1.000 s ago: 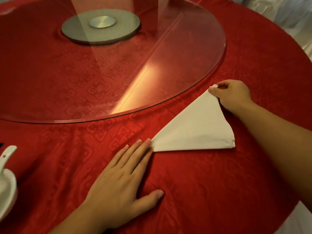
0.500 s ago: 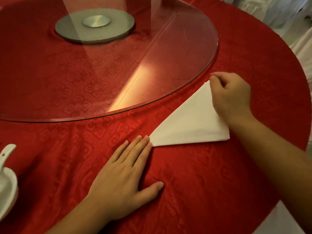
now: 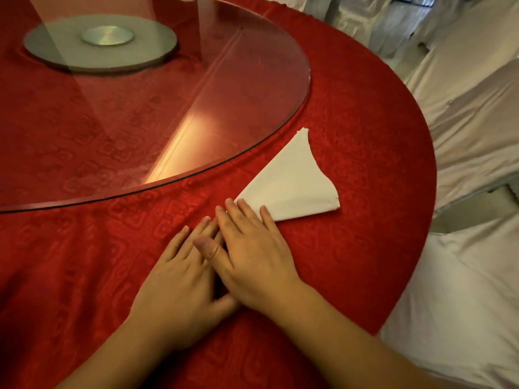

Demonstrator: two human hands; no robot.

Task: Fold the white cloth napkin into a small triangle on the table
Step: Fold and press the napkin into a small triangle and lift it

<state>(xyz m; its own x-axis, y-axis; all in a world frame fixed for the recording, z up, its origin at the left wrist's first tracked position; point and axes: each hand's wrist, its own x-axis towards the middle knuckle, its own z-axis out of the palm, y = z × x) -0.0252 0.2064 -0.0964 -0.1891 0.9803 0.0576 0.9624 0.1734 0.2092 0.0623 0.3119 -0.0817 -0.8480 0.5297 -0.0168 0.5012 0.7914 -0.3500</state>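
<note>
The white cloth napkin (image 3: 292, 181) lies folded as a small triangle on the red tablecloth (image 3: 365, 136), one tip pointing up toward the glass turntable. My right hand (image 3: 250, 245) rests flat, fingers spread, its fingertips covering the napkin's near left corner. My left hand (image 3: 179, 279) lies flat on the cloth just to the left, partly under the right hand, fingers apart and holding nothing. The napkin's far tip and right corner are free.
A round glass turntable (image 3: 252, 88) on a grey metal hub (image 3: 101, 42) fills the upper left. The table's curved edge runs down the right side, with white-covered chairs (image 3: 471, 130) beyond it.
My right hand let go of the napkin's far tip and came down to its near left corner, over my left hand. The view shifted right; the white dish at the left is out of frame.
</note>
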